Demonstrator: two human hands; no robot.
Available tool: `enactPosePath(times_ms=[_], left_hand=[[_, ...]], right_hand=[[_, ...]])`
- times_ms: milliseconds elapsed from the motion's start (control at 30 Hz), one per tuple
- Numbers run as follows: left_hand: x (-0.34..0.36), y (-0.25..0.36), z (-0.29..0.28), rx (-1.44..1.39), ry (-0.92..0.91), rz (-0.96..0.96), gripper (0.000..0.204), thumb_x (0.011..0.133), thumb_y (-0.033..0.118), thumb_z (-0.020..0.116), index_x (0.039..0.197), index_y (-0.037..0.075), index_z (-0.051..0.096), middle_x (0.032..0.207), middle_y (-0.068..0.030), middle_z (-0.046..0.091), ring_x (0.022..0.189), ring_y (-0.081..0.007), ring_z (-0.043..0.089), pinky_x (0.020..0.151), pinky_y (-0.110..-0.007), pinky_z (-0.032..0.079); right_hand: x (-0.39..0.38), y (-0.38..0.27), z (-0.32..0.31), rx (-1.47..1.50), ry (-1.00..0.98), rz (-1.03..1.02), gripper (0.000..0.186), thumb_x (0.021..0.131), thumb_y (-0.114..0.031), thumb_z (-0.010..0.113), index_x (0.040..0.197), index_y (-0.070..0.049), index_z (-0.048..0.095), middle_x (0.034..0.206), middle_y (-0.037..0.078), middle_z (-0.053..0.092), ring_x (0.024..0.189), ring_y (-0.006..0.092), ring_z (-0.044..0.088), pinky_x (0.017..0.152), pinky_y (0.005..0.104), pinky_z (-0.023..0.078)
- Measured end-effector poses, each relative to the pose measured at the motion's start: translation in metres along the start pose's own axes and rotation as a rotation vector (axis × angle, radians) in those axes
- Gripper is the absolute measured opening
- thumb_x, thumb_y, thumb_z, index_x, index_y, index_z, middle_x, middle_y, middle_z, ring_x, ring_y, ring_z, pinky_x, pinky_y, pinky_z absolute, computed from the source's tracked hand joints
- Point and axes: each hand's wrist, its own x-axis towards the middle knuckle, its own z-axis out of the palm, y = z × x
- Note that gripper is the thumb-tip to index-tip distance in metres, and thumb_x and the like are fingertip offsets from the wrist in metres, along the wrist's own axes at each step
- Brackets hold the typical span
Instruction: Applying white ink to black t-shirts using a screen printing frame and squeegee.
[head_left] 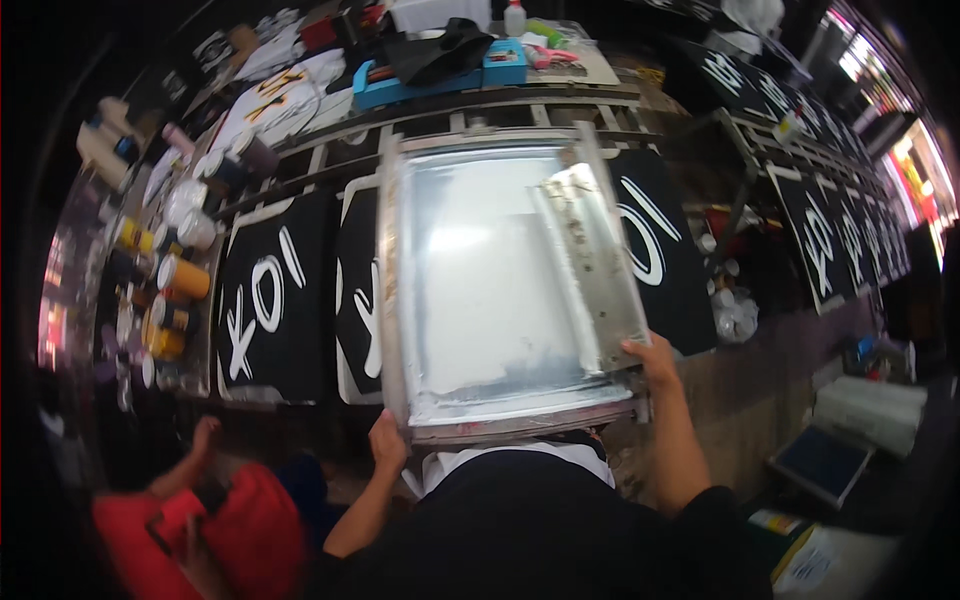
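Note:
Both hands hold a screen-printing frame [393, 300], its mesh coated with white ink [480, 290]. My left hand [388, 443] closes around the near left corner. At the near right side my right hand [655, 362] grips the frame edge, with its fingers by the end of a metal squeegee [590, 265]. That squeegee lies slanted along the right side of the mesh. Partly hidden under the frame are black fabric pieces with white print, one showing at the left [360, 300] and one at the right [655, 240].
Another black printed piece [265, 300] lies further left. Ink jars [183, 276] crowd the left edge. A blue tray [430, 85] stands behind a metal rail [330, 135]. More printed pieces [820, 240] line a table at the right. A person in red [240, 530] is close at lower left.

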Motion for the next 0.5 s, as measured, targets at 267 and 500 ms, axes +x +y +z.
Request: enactPosePath(times_ms=[267,500], left_hand=[[-0.068,0.116,0.193,-0.001,0.027,0.008,0.058,0.102,0.044,0.035,0.097,-0.006,0.065,0.098,-0.0278,0.066,0.099,-0.0456,0.062,0.085,-0.047,0.049],[-0.072,0.148,0.242,-0.131,-0.070,-0.462,0.056,0.101,0.045,0.039,0.101,-0.004,0.066,0.093,-0.0200,0.070,0.089,-0.0305,0.067,0.079,-0.044,0.049]], right_hand=[[0.050,-0.005,-0.233,-0.062,-0.051,-0.003,0.048,0.072,-0.025,0.075,0.111,0.002,0.065,0.100,0.006,0.066,0.090,0.0175,0.061,0.084,0.0331,0.047],[0.086,-0.003,-0.284,-0.035,-0.022,-0.017,0.042,0.078,-0.014,0.070,0.115,0.004,0.060,0.100,0.009,0.066,0.086,0.0206,0.066,0.078,0.0335,0.052]])
